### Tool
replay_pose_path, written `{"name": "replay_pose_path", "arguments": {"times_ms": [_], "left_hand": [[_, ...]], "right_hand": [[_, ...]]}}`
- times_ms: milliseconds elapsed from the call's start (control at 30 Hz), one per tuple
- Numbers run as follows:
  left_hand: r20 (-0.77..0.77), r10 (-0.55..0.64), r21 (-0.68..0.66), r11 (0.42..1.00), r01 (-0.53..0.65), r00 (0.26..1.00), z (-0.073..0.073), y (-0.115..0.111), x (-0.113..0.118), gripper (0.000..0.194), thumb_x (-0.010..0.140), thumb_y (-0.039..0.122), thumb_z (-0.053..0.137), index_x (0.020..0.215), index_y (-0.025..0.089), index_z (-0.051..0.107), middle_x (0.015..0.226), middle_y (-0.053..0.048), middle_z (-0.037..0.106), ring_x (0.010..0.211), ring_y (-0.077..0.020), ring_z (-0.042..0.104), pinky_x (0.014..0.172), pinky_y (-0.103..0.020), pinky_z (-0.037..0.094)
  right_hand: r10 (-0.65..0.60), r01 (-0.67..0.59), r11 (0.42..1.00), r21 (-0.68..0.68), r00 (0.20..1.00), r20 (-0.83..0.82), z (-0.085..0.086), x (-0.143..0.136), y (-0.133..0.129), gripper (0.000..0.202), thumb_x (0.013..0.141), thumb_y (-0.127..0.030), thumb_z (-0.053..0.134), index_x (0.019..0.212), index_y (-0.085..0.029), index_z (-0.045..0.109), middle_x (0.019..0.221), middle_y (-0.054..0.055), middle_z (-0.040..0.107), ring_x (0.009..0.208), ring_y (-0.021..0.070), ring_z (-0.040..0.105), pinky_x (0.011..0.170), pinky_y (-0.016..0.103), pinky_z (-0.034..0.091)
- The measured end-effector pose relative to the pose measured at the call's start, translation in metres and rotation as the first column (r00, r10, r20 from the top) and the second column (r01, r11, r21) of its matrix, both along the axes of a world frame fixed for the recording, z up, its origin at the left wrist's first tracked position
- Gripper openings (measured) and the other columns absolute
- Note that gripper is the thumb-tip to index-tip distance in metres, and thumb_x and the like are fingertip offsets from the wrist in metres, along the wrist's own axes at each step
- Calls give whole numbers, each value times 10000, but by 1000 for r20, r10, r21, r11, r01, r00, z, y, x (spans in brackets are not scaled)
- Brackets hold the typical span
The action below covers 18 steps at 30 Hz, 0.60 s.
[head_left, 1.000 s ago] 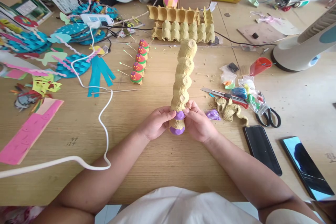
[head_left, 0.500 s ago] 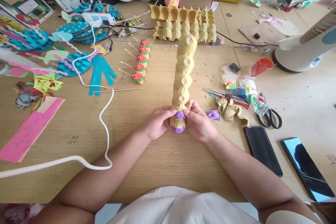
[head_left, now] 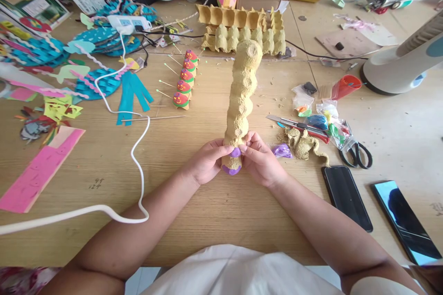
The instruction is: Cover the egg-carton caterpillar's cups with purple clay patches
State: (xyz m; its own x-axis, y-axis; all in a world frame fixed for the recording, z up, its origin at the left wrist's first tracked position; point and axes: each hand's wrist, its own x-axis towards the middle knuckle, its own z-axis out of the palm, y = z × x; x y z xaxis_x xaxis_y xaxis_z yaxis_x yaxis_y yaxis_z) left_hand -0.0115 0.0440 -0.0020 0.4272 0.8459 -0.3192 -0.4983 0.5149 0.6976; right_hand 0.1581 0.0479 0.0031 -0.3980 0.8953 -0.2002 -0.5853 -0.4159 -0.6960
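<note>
The table (head_left: 214,226) carries all items; its left and right ends are cut off by the frame. Two forearms, the left forearm (head_left: 155,207) and the right forearm (head_left: 308,207), extend forward and inward from the lower corners, meeting near the centre line. One white device (head_left: 391,69) stands at the right, its upper part outside the frame. One egg-carton strip (head_left: 238,101) is located centrally between the hands, its long axis pointing away from the person. The far end overlaps the carton pieces behind it in view; contact between strip and table cannot be determined.

The left hand (head_left: 207,161) and the right hand (head_left: 260,159) are both clamped on the near portion of the strip, one per side. Each thumb lies on the upper side, tips close together; most of the left fingers are hidden under the strip.

Two phones, a black phone (head_left: 347,198) and a reflective phone (head_left: 404,221), lie right of the right forearm. One painted strip (head_left: 186,80), with five red-faced domes, sits beyond the left hand. One pair of scissors (head_left: 358,154) has blades partly covered by bags. One purple packet (head_left: 282,150) lies just beside the right hand. Two purple patches (head_left: 231,171) mark the strip's near end.
</note>
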Motion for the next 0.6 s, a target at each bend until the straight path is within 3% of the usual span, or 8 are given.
{"name": "replay_pose_path", "arguments": {"times_ms": [233,400,600], "left_hand": [[2,-4,0,1000,4,1000,0,-1,1,271,767,369,871,908,160,773,810,-47,683,717,-154,599,640,-277,456],[25,27,-6,1000,-27,999,1,0,0,373,817,478,816,1001,155,795,904,-86,732,789,-188,641,676,-294,488],[-27,11,29,1000,-11,1000,3,1,0,278,818,378,818,979,153,791,871,-75,721,739,-169,629,650,-270,483]], "right_hand": [[-1,1,1000,-2,1000,0,0,-1,-1,353,777,-252,878,889,-256,543,842,-47,614,741,128,583,663,235,497],[-20,20,999,-33,1000,-9,0,0,1,338,775,-262,876,877,-256,553,847,-44,599,755,133,574,693,244,509],[-36,35,998,-44,999,-21,-2,1,3,343,783,-279,859,863,-256,526,858,-44,607,762,139,579,699,257,508]]}}
